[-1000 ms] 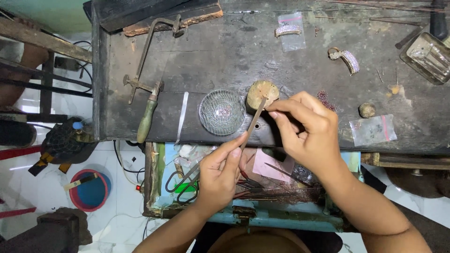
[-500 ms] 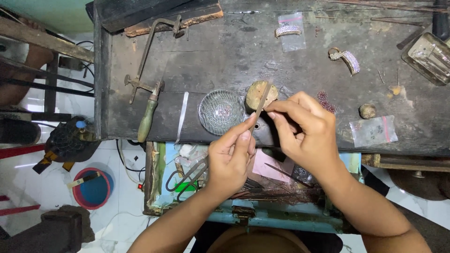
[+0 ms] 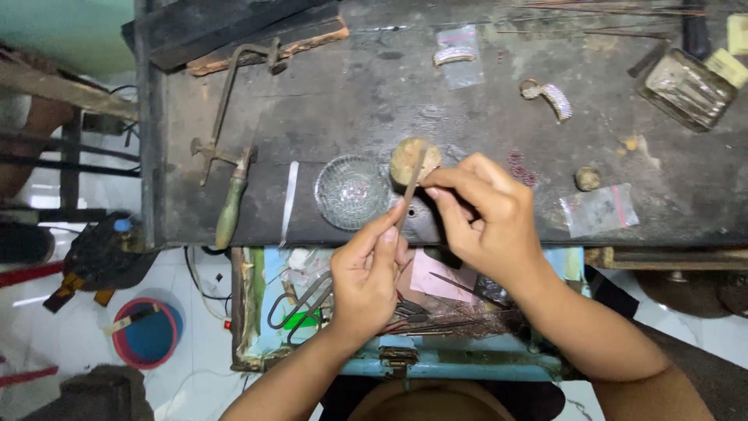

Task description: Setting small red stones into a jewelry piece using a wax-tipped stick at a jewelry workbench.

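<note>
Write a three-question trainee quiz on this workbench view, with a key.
1. True or false: the glass dish lies left of the round tan lump in the picture.
2. What do both hands pinch? A) green-handled saw B) thin stick C) plastic bag
3. Fill in: the open drawer sits ___ the bench top edge, nearer the person.

Key:
1. True.
2. B: the left hand and right hand hold the thin stick, its tip at the lump.
3. Below.
</note>
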